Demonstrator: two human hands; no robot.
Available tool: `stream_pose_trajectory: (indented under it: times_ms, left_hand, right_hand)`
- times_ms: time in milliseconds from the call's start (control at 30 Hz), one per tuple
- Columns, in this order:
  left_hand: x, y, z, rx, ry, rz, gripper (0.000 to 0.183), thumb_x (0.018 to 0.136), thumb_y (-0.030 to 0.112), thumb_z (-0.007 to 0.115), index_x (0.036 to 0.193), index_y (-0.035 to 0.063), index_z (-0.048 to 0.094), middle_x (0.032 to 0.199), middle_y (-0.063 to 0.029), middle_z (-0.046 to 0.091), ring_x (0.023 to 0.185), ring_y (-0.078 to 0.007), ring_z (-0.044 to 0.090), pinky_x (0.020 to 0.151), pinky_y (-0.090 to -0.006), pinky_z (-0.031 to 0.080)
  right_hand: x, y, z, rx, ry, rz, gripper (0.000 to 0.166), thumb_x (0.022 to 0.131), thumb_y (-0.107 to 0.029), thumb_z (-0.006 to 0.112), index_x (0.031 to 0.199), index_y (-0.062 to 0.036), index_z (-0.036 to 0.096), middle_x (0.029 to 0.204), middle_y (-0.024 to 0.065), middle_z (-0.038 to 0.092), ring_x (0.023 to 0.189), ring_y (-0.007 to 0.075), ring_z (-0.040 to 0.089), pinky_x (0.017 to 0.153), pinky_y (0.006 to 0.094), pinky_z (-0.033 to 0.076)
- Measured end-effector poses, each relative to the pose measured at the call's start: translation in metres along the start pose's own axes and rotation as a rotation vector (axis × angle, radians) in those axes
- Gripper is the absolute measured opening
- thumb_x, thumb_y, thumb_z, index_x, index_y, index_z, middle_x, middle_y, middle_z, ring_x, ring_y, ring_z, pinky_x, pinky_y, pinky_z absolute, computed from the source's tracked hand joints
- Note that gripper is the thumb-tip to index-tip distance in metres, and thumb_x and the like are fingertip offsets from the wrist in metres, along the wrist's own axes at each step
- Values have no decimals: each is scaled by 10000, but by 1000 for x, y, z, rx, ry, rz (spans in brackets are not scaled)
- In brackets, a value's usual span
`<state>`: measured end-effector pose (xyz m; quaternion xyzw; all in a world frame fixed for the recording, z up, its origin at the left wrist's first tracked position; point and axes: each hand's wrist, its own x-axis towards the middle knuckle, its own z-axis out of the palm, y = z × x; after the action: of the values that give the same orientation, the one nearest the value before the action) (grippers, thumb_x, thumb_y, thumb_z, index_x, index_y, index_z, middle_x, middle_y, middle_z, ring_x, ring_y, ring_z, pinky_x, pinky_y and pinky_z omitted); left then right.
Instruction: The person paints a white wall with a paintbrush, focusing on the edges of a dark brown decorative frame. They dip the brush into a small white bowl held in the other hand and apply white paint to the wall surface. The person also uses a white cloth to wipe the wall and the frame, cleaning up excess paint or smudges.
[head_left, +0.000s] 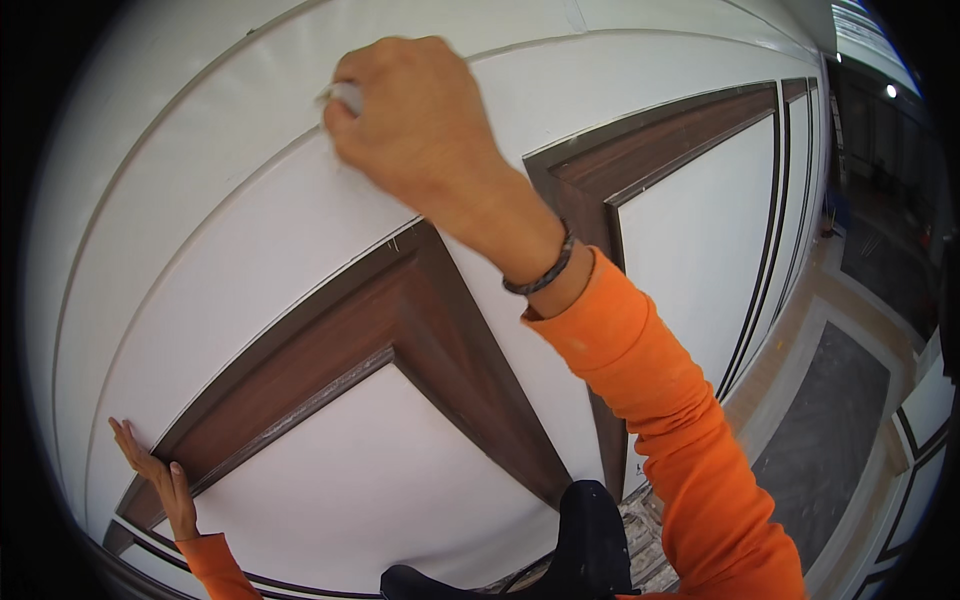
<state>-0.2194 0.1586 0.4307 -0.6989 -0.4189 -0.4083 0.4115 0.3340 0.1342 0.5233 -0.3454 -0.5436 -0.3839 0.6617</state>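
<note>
My right hand (420, 127) is raised at the upper middle, its fingers closed around a small pale object (346, 97) against the white wall (285, 225). The kind of object cannot be told, as the fingers cover most of it. It lies by a thin raised line that runs along the wall. At the lower left, my left hand (161, 472) rests spread on the wall and on the edge of a dark brown wooden frame moulding (330, 315), holding nothing. Both arms wear orange sleeves, and a dark braided band circles my right wrist.
A second brown frame moulding (577, 180) surrounds a white panel to the right. My dark-clad knees show at the bottom, near rough debris (649, 540). Further right, grey slabs (825, 427) with pale borders lie on the floor.
</note>
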Motion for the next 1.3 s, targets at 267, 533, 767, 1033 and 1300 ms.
stream_pose_trajectory:
  times_ms: [267,533,767,1033,1300]
  left_hand:
    - [7,2,-1,-25,6,-1,947,984,746,299,1637,76,147,1719,-143,57,1583,-345,-7,1257,-541,-6]
    - [-3,4,-5,-52,-9,3,950,984,748,296,1639,77,142,1720,-139,55,1584,-338,-13,1257,-539,-10]
    - [-13,0,-5,-46,-24,12,952,984,750,294,1640,78,137,1721,-136,53,1585,-333,-19,1257,-537,-13]
    - [-18,-5,-7,-73,-23,24,989,968,782,273,1645,81,102,1719,-145,45,1585,-334,-26,1257,-535,-23]
    - [-16,-4,-3,-116,-3,58,1003,961,798,248,1643,79,92,1713,-166,59,1580,-359,-18,1256,-545,-14]
  right_hand:
    - [7,-1,-5,-8,20,32,192,779,-131,675,661,20,677,679,207,684,701,374,702,675,442,576]
    - [16,17,-24,-83,-109,35,202,801,-198,701,786,-2,750,741,217,708,713,364,705,699,453,579]
    - [2,-37,15,8,-102,-115,161,772,-155,681,696,-13,692,747,179,698,733,377,690,726,475,565]
    - [-3,-69,44,-14,-148,-127,157,746,-174,690,642,-58,667,713,164,690,660,349,681,648,463,561]
    - [-11,-117,67,9,-198,-138,110,740,-124,638,667,-43,657,703,203,675,713,399,690,675,469,564]
